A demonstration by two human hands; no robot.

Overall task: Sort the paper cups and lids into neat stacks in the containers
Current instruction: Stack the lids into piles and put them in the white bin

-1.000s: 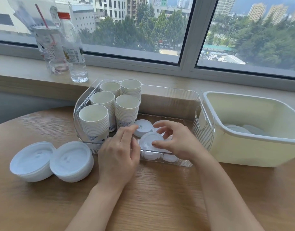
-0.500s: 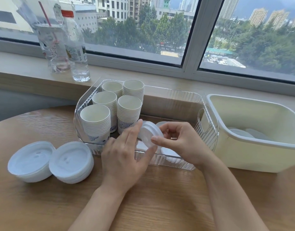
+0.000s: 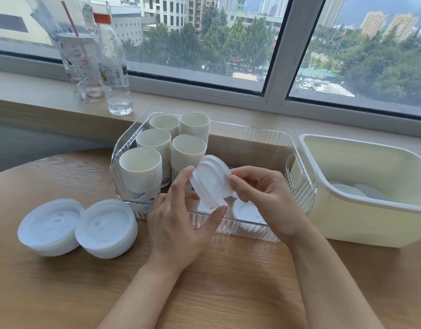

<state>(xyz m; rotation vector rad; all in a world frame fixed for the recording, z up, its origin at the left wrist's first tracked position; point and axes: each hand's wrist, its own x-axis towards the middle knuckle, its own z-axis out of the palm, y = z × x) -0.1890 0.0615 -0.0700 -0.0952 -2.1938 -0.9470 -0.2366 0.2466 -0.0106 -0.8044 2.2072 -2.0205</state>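
Both hands hold a small stack of white lids (image 3: 211, 182), tilted on edge, above the front of the clear ribbed container (image 3: 299, 186). My left hand (image 3: 178, 224) grips it from the left and below, my right hand (image 3: 264, 198) from the right. Several stacks of paper cups (image 3: 157, 157) stand upright in the container's left half. Another white lid (image 3: 248, 212) lies flat on its floor under my right hand. Two stacks of larger white lids (image 3: 78, 226) sit on the table to the left, outside the container.
A cream plastic bin (image 3: 361, 210) stands to the right, touching the clear container, with a few lids (image 3: 354, 189) on its floor. A plastic cup with a red straw (image 3: 82, 65) and a water bottle (image 3: 114, 67) stand on the windowsill behind. The round wooden table (image 3: 228, 281) spreads in front.
The hands picked the lids up from the container floor, raised them above its front wall and tipped them on edge. The view has shifted slightly.
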